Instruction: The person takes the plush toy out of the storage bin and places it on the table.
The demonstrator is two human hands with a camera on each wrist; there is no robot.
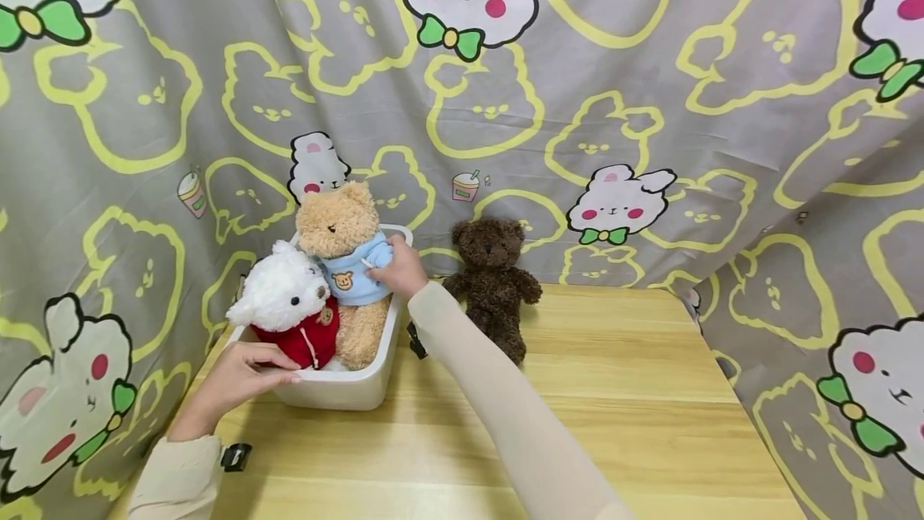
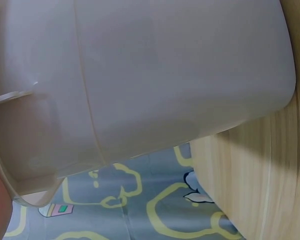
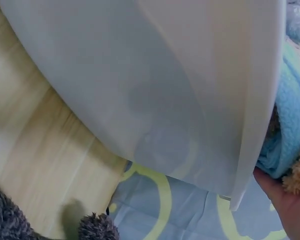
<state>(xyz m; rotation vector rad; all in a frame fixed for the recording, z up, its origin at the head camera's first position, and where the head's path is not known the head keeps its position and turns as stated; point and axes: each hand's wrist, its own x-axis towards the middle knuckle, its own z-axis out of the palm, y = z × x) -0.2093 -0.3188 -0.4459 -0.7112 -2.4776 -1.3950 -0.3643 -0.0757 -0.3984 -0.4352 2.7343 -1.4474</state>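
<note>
A tan teddy bear [image 1: 335, 223] in a blue top stands upright inside a white plastic bin [image 1: 328, 393], its head above the rim. My right hand [image 1: 400, 270] grips its blue top at the side, just inside the rim, as the right wrist view also shows. Beside it leans a white plush toy [image 1: 277, 289] in red clothes, its head out of the bin. At the near left, my left hand [image 1: 237, 379] holds the bin's rim, fingers by the red clothes. The left wrist view is mostly the bin's outer wall [image 2: 180, 70].
A dark brown teddy bear [image 1: 492, 295] is on the wooden table [image 1: 621, 392] to the right of the bin, near the back edge. A grey curtain [image 1: 516, 175] printed with rabbits and yellow outlines hangs behind and along both sides.
</note>
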